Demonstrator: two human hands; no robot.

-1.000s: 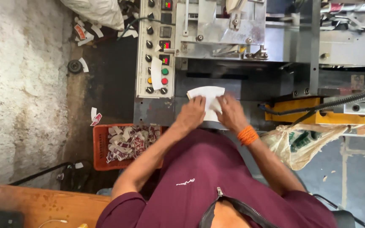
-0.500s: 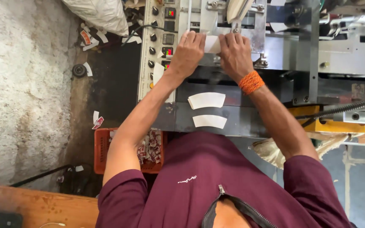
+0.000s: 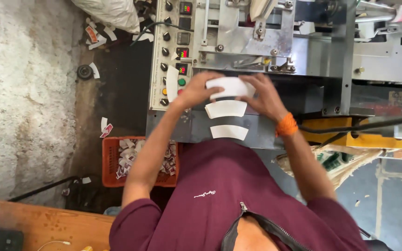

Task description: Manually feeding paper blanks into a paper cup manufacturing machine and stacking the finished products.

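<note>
Both hands grip one white curved paper blank (image 3: 229,86) in front of a grey metal machine (image 3: 257,32). My left hand (image 3: 195,91) pinches its left end, and my right hand (image 3: 265,96), with an orange band at the wrist, grips its right end. Two more white curved blanks lie just below on the machine's grey ledge, one (image 3: 226,109) right under my hands and one (image 3: 229,132) closer to my maroon shirt.
A control panel (image 3: 173,56) with knobs, buttons and small displays stands left of my hands. An orange crate (image 3: 110,162) of paper scraps sits on the floor at the left. A yellow machine part (image 3: 350,135), a black cable (image 3: 364,125) and a woven bag (image 3: 345,160) lie right. A wooden bench (image 3: 38,227) is at bottom left.
Half a second ago both hands reached higher into the machine's metal frame. They have drawn back down toward me and now hold a white blank above the two lying ones.
</note>
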